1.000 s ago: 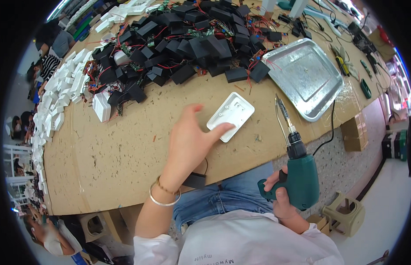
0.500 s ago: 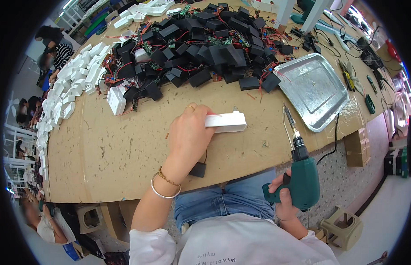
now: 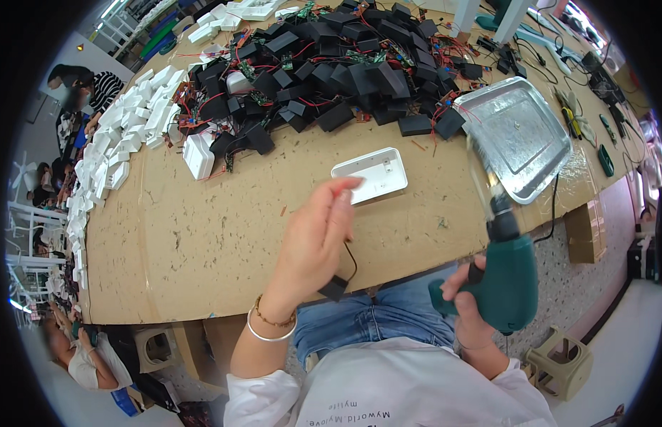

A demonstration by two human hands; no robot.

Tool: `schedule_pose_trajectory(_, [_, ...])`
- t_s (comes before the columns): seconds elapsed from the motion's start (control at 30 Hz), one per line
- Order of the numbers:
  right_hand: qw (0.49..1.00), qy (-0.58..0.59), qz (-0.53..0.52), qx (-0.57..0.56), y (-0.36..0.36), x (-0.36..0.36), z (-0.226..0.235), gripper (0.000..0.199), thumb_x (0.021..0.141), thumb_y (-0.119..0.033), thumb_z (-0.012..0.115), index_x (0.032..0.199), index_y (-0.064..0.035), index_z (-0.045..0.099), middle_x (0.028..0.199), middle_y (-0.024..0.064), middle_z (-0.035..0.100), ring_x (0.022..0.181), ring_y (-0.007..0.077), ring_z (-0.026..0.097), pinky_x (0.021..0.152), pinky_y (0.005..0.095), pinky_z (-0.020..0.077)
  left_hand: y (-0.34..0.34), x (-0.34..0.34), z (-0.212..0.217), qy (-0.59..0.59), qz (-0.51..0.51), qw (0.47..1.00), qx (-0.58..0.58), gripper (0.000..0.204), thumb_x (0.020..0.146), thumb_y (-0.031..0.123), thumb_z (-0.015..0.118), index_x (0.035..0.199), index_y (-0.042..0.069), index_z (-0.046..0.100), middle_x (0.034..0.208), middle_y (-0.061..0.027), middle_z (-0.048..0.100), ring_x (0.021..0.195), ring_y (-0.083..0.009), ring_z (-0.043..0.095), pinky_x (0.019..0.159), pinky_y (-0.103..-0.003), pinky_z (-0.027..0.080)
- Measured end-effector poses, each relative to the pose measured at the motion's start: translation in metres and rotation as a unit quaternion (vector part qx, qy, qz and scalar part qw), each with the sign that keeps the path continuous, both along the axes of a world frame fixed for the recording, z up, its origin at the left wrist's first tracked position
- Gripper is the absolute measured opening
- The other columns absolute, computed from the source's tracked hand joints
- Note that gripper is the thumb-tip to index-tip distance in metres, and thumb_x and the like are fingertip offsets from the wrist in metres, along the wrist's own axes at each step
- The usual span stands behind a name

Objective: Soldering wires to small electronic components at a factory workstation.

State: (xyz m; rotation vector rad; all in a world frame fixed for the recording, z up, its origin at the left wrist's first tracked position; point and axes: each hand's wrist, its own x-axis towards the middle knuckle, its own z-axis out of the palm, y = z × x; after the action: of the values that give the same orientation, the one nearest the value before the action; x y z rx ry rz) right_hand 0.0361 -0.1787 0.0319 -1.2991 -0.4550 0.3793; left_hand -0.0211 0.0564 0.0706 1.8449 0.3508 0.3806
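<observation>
My left hand (image 3: 315, 238) is over the table in front of me, thumb and index finger close together, the other fingers curled. Its fingertips are at the near rim of a white plastic case (image 3: 379, 178) lying hollow side up. Below the hand, near the table edge, is a small black box (image 3: 334, 287); its thin black wire loops up toward the palm, where its end is hidden. My right hand (image 3: 470, 306) is wrapped round the grip of a green pistol-shaped soldering gun (image 3: 512, 277). The gun's metal tip, blurred by motion, points away beside the metal tray (image 3: 519, 188).
A big heap of black boxes (image 3: 331, 78) with red wires and circuit boards covers the far table. White cases (image 3: 132, 128) are piled at left. Yellow-handled pliers (image 3: 573, 121) and a cord lie at right. A beige stool (image 3: 559, 363) stands beside me; other people are at far left.
My left hand has released the white case, which has turned from its side to hollow side up. The soldering gun has risen slightly and moved right, its tip now blurred.
</observation>
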Motion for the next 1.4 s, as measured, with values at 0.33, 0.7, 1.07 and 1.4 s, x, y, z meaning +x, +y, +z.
schedule_pose_trajectory(0.33, [0.981,-0.127,0.088,-0.115,0.059,0.018,0.043,0.030,0.080,0.001,0.066,0.106,-0.0022,0.052,0.085,0.0033,0.057,0.075,0.0083,0.056,0.065,0.0223,0.0464,-0.022,-0.015,0.012,0.104,-0.265,0.944,-0.168,0.027,0.100,0.021,0.038,0.109,0.000,0.054,0.062,-0.0013,0.048,0.055,-0.0097,0.049,0.053,-0.026,0.042])
schedule_pose_trajectory(0.7, [0.994,-0.101,0.015,-0.034,0.069,0.017,0.045,0.009,0.086,-0.002,0.057,0.094,-0.0029,0.053,0.082,0.0012,0.056,0.068,0.0073,0.051,0.060,0.0227,0.0424,-0.012,-0.022,0.009,0.053,-0.141,0.963,-0.225,0.015,0.093,0.010,0.055,0.098,-0.003,0.060,0.076,-0.0040,0.063,0.066,-0.0086,0.058,0.060,-0.020,0.047])
schedule_pose_trajectory(1.07, [0.994,-0.078,-0.046,-0.062,0.063,0.019,0.018,0.026,0.084,0.000,0.058,0.107,-0.0033,0.047,0.086,0.0031,0.054,0.077,0.0091,0.049,0.071,0.0247,0.0427,-0.001,0.014,-0.020,-0.014,0.111,0.926,0.360,0.009,0.079,0.009,0.069,0.083,0.002,0.064,0.095,-0.0134,0.061,0.089,-0.0236,0.058,0.070,-0.030,0.046])
schedule_pose_trajectory(1.4, [0.994,-0.039,-0.052,-0.086,0.030,0.017,0.011,0.048,0.082,-0.002,0.062,0.124,-0.0047,0.039,0.087,0.0087,0.057,0.079,0.0153,0.054,0.075,0.0314,0.0467,-0.013,0.040,-0.050,-0.051,0.108,0.892,0.436,0.010,0.074,0.006,0.063,0.076,-0.003,0.058,0.117,-0.0171,0.054,0.106,-0.0362,0.051,0.086,-0.045,0.042])
